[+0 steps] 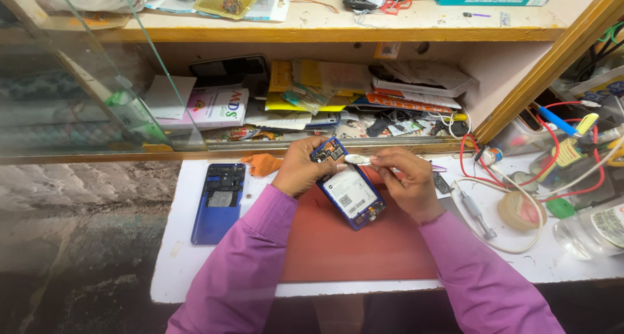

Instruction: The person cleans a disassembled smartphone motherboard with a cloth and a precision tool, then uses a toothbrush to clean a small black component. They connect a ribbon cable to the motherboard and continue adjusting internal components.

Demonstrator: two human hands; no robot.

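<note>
The left hand (300, 166) grips the top end of an opened phone (348, 183), fingers wrapped around its upper edge. The phone is held tilted above the red mat (338, 243), its white battery facing up and its lower end pointing toward the person. The right hand (406, 181) holds a white tool (359, 159) pinched between thumb and fingers; the tool tip sits at the upper right edge of the phone, just beside the circuit board.

The mat lies at the centre of the white desk (175, 256), and its near half is bare. A blue back cover (220, 203) lies flat on the desk left of the mat, well apart from the phone and parallel to the left desk edge. An orange cloth (261, 164) lies at the far edge, just behind the left hand.

On the right, a soldering iron (478, 214) and looped red and white wires (559, 178) crowd the desk near the right forearm. A clear bottle (591, 230) stands at the right edge. A cluttered shelf (338, 110) runs directly behind both hands, closing off the far side.
</note>
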